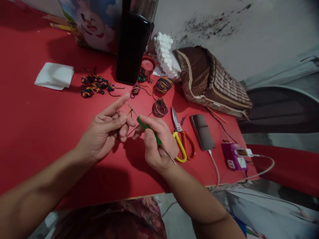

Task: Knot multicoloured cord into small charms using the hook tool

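Observation:
My right hand [160, 142] is closed round the green handle of a crochet hook [147, 127], whose thin metal shaft points up and left. Close beside it, my left hand [109, 127] pinches a strand of multicoloured yarn [131, 111] between thumb and fingers, its index finger stretched out with yarn looped over it. The hook's tip meets the yarn just beyond that finger. Behind the hands lie two yarn balls [159, 108] [163, 85] and a smaller wound bit of yarn [136, 89]. Several small crocheted pieces [96, 85] in the same dark, orange and blue yarn sit further left.
Scissors [180, 136] with yellow and red handles lie right of my right hand, near a phone [202, 132] on a white cable and a purple power socket [233, 156]. A black box [132, 49], a brown quilted bag [214, 79] and white paper [54, 76] stand or lie on the red table [32, 126].

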Demonstrator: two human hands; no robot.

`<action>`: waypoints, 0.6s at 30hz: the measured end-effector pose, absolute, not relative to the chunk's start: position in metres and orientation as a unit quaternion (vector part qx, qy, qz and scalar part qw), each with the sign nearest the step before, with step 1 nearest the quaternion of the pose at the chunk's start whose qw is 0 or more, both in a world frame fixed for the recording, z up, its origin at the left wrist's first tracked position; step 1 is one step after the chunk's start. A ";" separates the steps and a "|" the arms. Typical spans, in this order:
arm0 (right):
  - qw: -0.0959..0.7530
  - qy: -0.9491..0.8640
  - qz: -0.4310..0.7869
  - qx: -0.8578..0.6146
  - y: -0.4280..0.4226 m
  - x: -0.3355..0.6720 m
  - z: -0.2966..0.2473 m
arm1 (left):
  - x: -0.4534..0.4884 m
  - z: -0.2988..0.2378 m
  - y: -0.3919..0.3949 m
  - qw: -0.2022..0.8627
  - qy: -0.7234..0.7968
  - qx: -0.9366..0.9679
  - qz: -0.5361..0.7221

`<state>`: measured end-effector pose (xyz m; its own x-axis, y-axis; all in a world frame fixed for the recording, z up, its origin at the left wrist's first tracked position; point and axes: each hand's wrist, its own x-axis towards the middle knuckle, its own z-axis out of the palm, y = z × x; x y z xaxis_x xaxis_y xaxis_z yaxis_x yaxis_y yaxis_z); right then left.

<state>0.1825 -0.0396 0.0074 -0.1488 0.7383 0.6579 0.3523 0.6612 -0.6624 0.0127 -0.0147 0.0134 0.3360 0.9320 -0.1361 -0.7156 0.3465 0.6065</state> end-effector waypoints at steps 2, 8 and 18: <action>0.542 -0.734 0.196 -0.358 -0.038 0.184 0.008 | 0.013 0.011 -0.014 0.776 0.246 0.248 0.525; 0.528 -0.710 0.185 -0.427 -0.042 0.181 0.008 | 0.018 0.011 -0.017 0.758 0.278 0.268 0.525; 0.518 -0.731 0.241 -0.374 -0.040 0.186 0.004 | 0.006 0.026 -0.011 0.843 0.258 0.127 0.454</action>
<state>0.1856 -0.0399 0.0042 -0.1849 0.7962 0.5761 0.2966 0.6040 -0.7397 0.0059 -0.0110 0.0258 0.4553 0.8311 -0.3193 -0.7002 0.5557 0.4482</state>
